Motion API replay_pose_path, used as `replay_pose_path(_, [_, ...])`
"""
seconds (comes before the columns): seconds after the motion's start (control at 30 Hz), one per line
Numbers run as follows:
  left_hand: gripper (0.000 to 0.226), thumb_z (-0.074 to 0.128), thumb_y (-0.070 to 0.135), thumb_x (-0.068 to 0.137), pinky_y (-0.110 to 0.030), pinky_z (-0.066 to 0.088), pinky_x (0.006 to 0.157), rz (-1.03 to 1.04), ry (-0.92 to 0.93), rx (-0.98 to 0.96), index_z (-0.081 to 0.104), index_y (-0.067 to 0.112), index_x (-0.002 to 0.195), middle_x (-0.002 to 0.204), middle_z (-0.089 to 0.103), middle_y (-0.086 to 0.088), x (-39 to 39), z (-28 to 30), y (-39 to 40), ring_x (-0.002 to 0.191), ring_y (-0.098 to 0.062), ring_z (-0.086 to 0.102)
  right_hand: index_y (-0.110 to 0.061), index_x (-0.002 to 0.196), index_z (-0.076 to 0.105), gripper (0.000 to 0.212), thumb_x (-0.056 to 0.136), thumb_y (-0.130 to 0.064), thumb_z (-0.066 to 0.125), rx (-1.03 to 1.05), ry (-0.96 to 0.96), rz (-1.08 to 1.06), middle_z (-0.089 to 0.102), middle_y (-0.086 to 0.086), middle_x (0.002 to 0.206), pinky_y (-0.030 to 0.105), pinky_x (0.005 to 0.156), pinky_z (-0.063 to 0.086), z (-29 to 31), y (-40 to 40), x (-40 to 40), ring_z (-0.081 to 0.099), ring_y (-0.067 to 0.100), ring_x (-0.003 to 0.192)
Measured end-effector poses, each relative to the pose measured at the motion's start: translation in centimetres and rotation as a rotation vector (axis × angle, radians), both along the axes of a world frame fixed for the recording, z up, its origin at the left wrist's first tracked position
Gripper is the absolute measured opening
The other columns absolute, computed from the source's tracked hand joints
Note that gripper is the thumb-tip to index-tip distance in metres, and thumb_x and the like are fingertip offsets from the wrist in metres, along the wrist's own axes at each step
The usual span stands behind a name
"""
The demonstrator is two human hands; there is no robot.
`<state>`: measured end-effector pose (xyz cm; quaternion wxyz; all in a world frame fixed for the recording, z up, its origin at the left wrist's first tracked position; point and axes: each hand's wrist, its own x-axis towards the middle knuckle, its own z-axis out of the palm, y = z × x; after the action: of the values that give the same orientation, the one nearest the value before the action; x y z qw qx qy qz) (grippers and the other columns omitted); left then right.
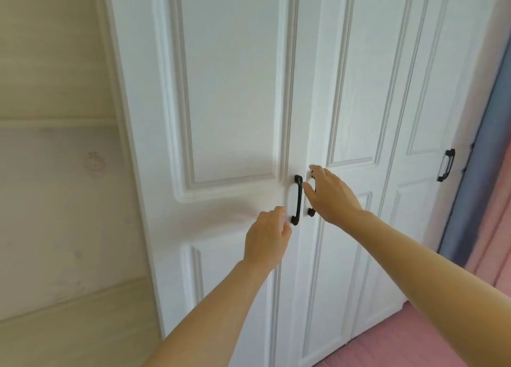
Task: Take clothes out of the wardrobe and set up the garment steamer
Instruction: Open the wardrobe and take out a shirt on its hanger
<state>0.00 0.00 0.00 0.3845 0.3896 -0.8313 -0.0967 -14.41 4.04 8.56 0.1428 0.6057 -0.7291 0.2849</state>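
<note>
A white panelled wardrobe point(232, 104) fills the view, its doors closed. Two black bar handles sit side by side at the middle seam. My left hand point(266, 236) hovers just below and left of the left handle point(297, 199), fingers relaxed, holding nothing. My right hand point(330, 193) lies over the right handle point(310, 211), hiding most of it; its fingers are loosely spread around the bar and not clearly closed on it. No clothes or steamer are visible.
A third door on the right carries another black handle point(445, 164). A pale wood-panelled wall point(55, 173) stands on the left. Pink floor point(401, 339) shows at the lower right, beside a grey-blue edge point(475, 173).
</note>
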Motion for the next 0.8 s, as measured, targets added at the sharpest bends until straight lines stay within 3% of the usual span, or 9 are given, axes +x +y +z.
replay_pose_path(0.23, [0.04,0.044,0.027,0.097,-0.028,0.045,0.091,-0.018,0.119,0.121,0.04,0.023,0.137,0.132,0.054,0.006,-3.9,-0.1,-1.9,0.116,-0.012,0.052,-0.009,0.138,0.036,0.045,0.098,-0.029,0.044,-0.033,-0.237,0.093,0.053,0.01,0.131,0.038,0.091,0.046,1.4,-3.2,-2.0,0.054,0.027,0.113])
replay_pose_path(0.37, [0.038,0.045,0.027,0.097,-0.03,0.046,0.09,-0.014,0.187,0.168,0.042,0.022,0.135,0.129,0.056,0.006,-5.4,0.1,-2.2,0.115,-0.013,0.053,-0.009,0.141,0.035,0.05,0.098,-0.031,0.045,-0.067,-0.366,0.149,0.05,0.008,0.137,0.03,0.087,0.042,1.9,-4.5,-2.8,0.053,0.024,0.116])
replay_pose_path(0.47, [0.04,0.046,0.026,0.097,-0.033,0.047,0.089,-0.011,0.218,0.204,0.04,0.022,0.136,0.124,0.058,0.002,-6.2,0.2,-2.0,0.113,-0.018,0.055,-0.01,0.141,0.036,0.05,0.097,-0.033,0.045,-0.075,-0.436,0.173,0.052,0.005,0.135,0.032,0.088,0.046,2.2,-5.0,-2.9,0.052,0.022,0.117])
replay_pose_path(0.6, [0.037,0.045,0.022,0.098,-0.037,0.049,0.084,-0.004,0.222,0.178,0.04,0.018,0.134,0.115,0.059,-0.003,-6.9,0.2,-1.6,0.104,-0.023,0.057,-0.013,0.141,0.036,0.05,0.097,-0.035,0.044,-0.069,-0.526,0.17,0.054,0.001,0.129,0.023,0.065,0.044,2.9,-5.2,-3.2,0.055,0.018,0.099])
replay_pose_path(0.67, [0.035,0.044,0.021,0.098,-0.036,0.048,0.081,-0.006,0.221,0.157,0.041,0.016,0.132,0.111,0.059,-0.003,-6.9,0.1,-1.5,0.102,-0.023,0.057,-0.013,0.142,0.036,0.051,0.097,-0.036,0.043,-0.073,-0.561,0.178,0.055,0.001,0.126,0.024,0.062,0.045,3.1,-5.3,-3.4,0.058,0.02,0.097])
replay_pose_path(0.73, [0.034,0.044,0.02,0.098,-0.035,0.048,0.08,-0.007,0.228,0.146,0.041,0.015,0.132,0.11,0.059,-0.004,-6.9,0.1,-1.4,0.101,-0.023,0.056,-0.014,0.141,0.037,0.051,0.097,-0.038,0.042,-0.074,-0.609,0.193,0.057,0.001,0.125,0.027,0.068,0.05,3.4,-5.4,-3.4,0.06,0.02,0.097])
replay_pose_path(0.8, [0.034,0.044,0.019,0.098,-0.035,0.047,0.081,-0.007,0.232,0.142,0.041,0.014,0.132,0.109,0.059,-0.004,-6.8,0.1,-1.2,0.101,-0.023,0.056,-0.016,0.14,0.039,0.052,0.095,-0.042,0.042,-0.073,-0.675,0.225,0.057,0.002,0.126,0.038,0.083,0.054,3.8,-5.3,-3.4,0.061,0.02,0.103])
